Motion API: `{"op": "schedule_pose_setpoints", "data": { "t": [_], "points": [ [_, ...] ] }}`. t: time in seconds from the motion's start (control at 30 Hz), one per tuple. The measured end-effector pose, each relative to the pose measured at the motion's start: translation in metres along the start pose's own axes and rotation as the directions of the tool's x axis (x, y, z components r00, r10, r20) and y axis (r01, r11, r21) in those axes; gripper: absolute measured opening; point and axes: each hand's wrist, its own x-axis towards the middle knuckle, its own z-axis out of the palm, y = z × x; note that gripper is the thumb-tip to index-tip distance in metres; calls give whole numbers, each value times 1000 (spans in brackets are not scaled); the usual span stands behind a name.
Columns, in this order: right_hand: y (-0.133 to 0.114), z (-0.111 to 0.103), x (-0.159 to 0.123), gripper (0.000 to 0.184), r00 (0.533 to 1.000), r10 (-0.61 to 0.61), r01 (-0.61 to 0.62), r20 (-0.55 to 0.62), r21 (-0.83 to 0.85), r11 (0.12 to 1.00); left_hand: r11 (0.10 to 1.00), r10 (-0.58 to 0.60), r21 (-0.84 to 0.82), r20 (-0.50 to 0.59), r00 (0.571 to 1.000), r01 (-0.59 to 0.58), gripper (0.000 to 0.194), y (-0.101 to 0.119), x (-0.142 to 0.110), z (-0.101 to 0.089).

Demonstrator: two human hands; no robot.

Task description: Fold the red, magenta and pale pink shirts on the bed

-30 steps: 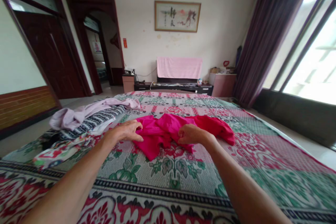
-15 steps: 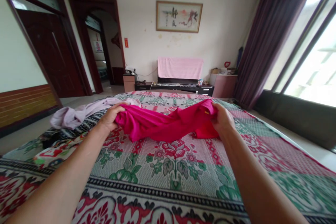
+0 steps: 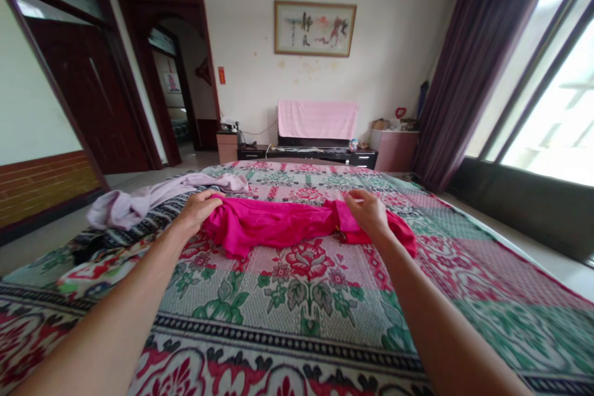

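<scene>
A bright pink garment [image 3: 278, 223] lies stretched sideways and bunched across the floral bedspread [image 3: 306, 297]. My left hand [image 3: 197, 210] is closed on its left end, with the fingertips partly hidden in the cloth. At the right end, where the fabric is folded over and a small yellow detail shows at its edge, sits my right hand [image 3: 369, 213]. Its fingers are loosely curled and a little apart, with no cloth visible between them. Under and beyond the right hand is a red cloth [image 3: 403, 232], partly covered.
Left of my left hand lie a pale lilac garment [image 3: 125, 204], a black-and-white patterned cloth [image 3: 153, 216] and a multicoloured cloth [image 3: 99, 272]. Past the bed's far edge stands a low black TV cabinet [image 3: 306, 156], with a pink towel [image 3: 318, 119] draped above it.
The pink garment has come down from mid-air onto the bed. My right hand has moved left and lower and loosened from its end; my left hand keeps its hold, slightly lower.
</scene>
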Motion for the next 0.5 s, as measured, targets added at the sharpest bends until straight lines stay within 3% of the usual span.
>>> {"op": "schedule_pose_setpoints", "data": {
  "t": [0.13, 0.23, 0.3, 0.37, 0.43, 0.47, 0.5],
  "points": [
    [2, 11, -18, 42, 968, -61, 139, 243, -317, 938, 986, 46, 156, 81, 996, -58, 34, 2, -2, -3],
    [9, 16, -23, 22, 958, -43, 140, 284, -331, 933, 976, 61, 203, 85, 995, -77, 32, 2, -2, -1],
    [10, 15, -18, 19, 979, 5, 29, 203, -162, 986, 985, 92, 145, -4, 996, -90, 31, 3, 0, 0],
    [8, 10, -8, 22, 994, 99, -107, 51, 203, 973, 987, 161, 38, -216, 963, -156, 30, 3, 4, -1],
    [4, -2, 4, 24, 964, 246, -138, -97, 608, 782, 971, 191, -37, -473, 860, -236, 30, 3, 11, -5],
    [3, -9, 10, 23, 931, 328, -108, -157, 742, 661, 966, 190, -42, -553, 811, -255, 31, 2, 13, -8],
    [3, -16, 15, 21, 892, 406, -77, -197, 820, 567, 968, 179, -39, -586, 790, -248, 32, 1, 16, -12]
  ]
}}
